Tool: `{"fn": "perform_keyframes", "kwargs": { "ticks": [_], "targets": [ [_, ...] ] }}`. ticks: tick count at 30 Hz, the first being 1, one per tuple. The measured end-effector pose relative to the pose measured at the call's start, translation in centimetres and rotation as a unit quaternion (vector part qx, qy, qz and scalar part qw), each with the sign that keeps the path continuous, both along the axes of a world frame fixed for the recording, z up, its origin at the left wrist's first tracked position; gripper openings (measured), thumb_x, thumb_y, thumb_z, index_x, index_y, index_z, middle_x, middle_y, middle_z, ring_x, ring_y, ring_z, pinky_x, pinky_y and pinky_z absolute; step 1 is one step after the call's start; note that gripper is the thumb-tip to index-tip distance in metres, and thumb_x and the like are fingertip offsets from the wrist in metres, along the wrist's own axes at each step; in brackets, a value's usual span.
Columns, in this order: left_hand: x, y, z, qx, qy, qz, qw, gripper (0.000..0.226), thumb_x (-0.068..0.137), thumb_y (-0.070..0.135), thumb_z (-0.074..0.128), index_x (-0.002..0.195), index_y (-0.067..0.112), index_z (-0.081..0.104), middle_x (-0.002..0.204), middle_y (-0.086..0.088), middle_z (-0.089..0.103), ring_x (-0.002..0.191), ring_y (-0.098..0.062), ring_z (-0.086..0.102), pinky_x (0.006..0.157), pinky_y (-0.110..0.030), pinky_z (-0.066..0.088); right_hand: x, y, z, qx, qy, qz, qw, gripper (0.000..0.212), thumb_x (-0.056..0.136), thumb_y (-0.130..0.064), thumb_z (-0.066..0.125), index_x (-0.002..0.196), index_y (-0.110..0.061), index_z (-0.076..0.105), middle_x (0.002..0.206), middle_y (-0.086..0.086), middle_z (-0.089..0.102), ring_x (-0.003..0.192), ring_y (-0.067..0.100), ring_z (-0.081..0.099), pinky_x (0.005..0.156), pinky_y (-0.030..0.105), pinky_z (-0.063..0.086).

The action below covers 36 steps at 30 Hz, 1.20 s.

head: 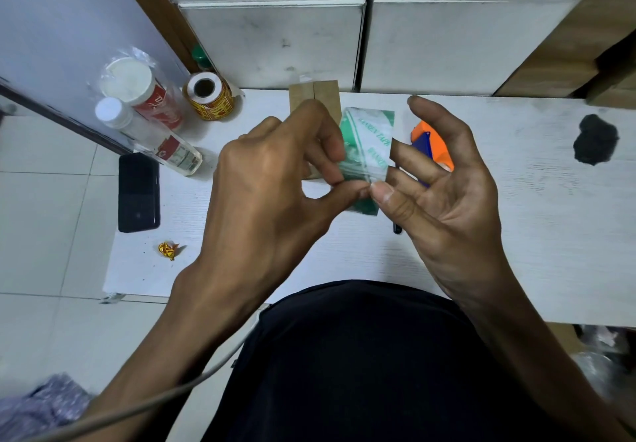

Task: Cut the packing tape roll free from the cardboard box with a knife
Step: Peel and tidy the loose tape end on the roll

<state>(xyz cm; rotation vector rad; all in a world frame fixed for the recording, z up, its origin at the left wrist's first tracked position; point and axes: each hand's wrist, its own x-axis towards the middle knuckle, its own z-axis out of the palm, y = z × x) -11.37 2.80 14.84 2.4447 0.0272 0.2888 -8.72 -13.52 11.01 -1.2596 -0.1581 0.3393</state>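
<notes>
A strip of clear packing tape with green print [370,139] is held up over the white table [516,235]. My left hand [268,180] pinches its left edge between thumb and fingers. My right hand [444,194] has its fingers spread, and its thumb tip touches the tape's lower edge beside my left thumb. A small brown cardboard box [311,94] stands behind my left hand, mostly hidden. An orange and blue cutter-like tool [435,142] lies on the table behind my right fingers. A thin dark tip [397,229] pokes out under my right thumb.
On the left of the table are two white-capped bottles [144,111], a yellow and red label roll [208,97], a black phone [138,192] and a crumpled yellow wrapper [168,250]. A black lump [595,144] lies far right. White boxes [275,39] are stacked behind.
</notes>
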Motion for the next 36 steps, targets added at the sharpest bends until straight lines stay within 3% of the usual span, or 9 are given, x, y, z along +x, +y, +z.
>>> {"fn": "perform_keyframes", "kwargs": {
  "ticks": [5, 9, 13, 17, 21, 24, 29, 32, 36],
  "targets": [
    [0.2, 0.3, -0.2, -0.058, 0.02, 0.036, 0.997, 0.063, 0.062, 0.044, 0.094, 0.095, 0.021, 0.046, 0.082, 0.01, 0.06, 0.071, -0.003, 0.056, 0.061, -0.006, 0.039, -0.1, -0.1, -0.1, 0.007, 0.009, 0.009, 1.0, 0.079, 0.079, 0.003, 0.066, 0.147, -0.008, 0.027, 0.13, 0.023, 0.062, 0.113, 0.032, 0.069, 0.088, 0.037, 0.058],
    [0.6, 0.9, -0.5, -0.148, 0.103, 0.061, 0.982, 0.079, 0.053, 0.054, 0.091, 0.114, 0.029, 0.047, 0.097, 0.013, 0.066, 0.08, -0.005, 0.067, 0.061, -0.013, 0.052, 0.0, -0.3, -0.5, 0.005, 0.014, 0.004, 1.0, 0.076, 0.081, 0.004, 0.064, 0.147, -0.009, 0.028, 0.129, 0.023, 0.062, 0.114, 0.032, 0.068, 0.091, 0.038, 0.056],
    [0.7, 1.2, -0.9, -0.253, 0.15, 0.035, 0.955, 0.084, 0.056, 0.045, 0.086, 0.129, 0.024, 0.051, 0.083, 0.006, 0.078, 0.076, -0.006, 0.076, 0.073, -0.025, 0.063, 0.2, -0.3, -0.8, -0.003, 0.014, 0.001, 1.0, 0.074, 0.081, 0.003, 0.064, 0.146, -0.009, 0.03, 0.128, 0.024, 0.063, 0.116, 0.033, 0.066, 0.094, 0.039, 0.055],
    [0.9, 1.3, -1.1, -0.255, 0.159, 0.011, 0.954, 0.085, 0.06, 0.042, 0.084, 0.136, 0.026, 0.049, 0.079, 0.009, 0.079, 0.074, -0.006, 0.077, 0.076, -0.027, 0.064, 0.3, -0.5, -1.1, -0.007, 0.025, 0.002, 1.0, 0.071, 0.084, 0.005, 0.067, 0.145, -0.01, 0.035, 0.126, 0.023, 0.065, 0.114, 0.033, 0.067, 0.088, 0.037, 0.056],
    [1.1, 1.7, -1.3, -0.279, 0.171, -0.02, 0.945, 0.088, 0.065, 0.034, 0.082, 0.143, 0.03, 0.041, 0.082, 0.001, 0.08, 0.075, -0.011, 0.078, 0.076, -0.032, 0.065, 0.3, -0.7, -1.4, -0.001, 0.054, -0.012, 0.998, 0.072, 0.08, 0.001, 0.068, 0.145, -0.012, 0.039, 0.12, 0.02, 0.07, 0.103, 0.028, 0.072, 0.074, 0.026, 0.057],
    [1.1, 1.9, -1.7, -0.306, 0.172, -0.05, 0.935, 0.08, 0.075, 0.029, 0.077, 0.145, 0.028, 0.037, 0.089, 0.0, 0.081, 0.082, -0.016, 0.078, 0.083, -0.038, 0.064, 0.5, -1.0, -1.7, 0.013, 0.07, -0.013, 0.997, 0.072, 0.08, -0.003, 0.07, 0.145, -0.012, 0.04, 0.121, 0.018, 0.07, 0.109, 0.029, 0.07, 0.085, 0.033, 0.057],
    [0.6, 1.9, -1.9, -0.342, 0.17, -0.084, 0.921, 0.098, 0.061, 0.025, 0.086, 0.144, 0.027, 0.035, 0.095, -0.005, 0.077, 0.083, -0.024, 0.077, 0.084, -0.036, 0.062, 0.7, -1.1, -1.7, 0.012, 0.069, 0.019, 0.997, 0.069, 0.083, -0.009, 0.061, 0.147, -0.01, 0.036, 0.131, 0.014, 0.065, 0.118, 0.026, 0.065, 0.082, 0.022, 0.054],
    [0.4, 1.9, -2.3, -0.333, 0.167, -0.08, 0.925, 0.101, 0.057, 0.027, 0.089, 0.144, 0.025, 0.037, 0.095, -0.007, 0.074, 0.079, -0.024, 0.076, 0.083, -0.039, 0.063, 0.6, -1.1, -1.7, 0.001, 0.063, 0.039, 0.997, 0.077, 0.08, -0.005, 0.061, 0.15, -0.012, 0.03, 0.132, 0.011, 0.064, 0.119, 0.022, 0.066, 0.084, 0.023, 0.054],
    [0.3, 1.5, -2.6, -0.337, 0.164, -0.046, 0.926, 0.095, 0.062, 0.027, 0.087, 0.144, 0.023, 0.039, 0.092, -0.009, 0.07, 0.071, -0.023, 0.074, 0.076, -0.032, 0.062, 0.3, -1.2, -1.7, -0.022, 0.051, 0.074, 0.996, 0.09, 0.075, 0.004, 0.067, 0.152, -0.016, 0.025, 0.132, 0.008, 0.064, 0.118, 0.02, 0.066, 0.09, 0.024, 0.053]
  ]
}}
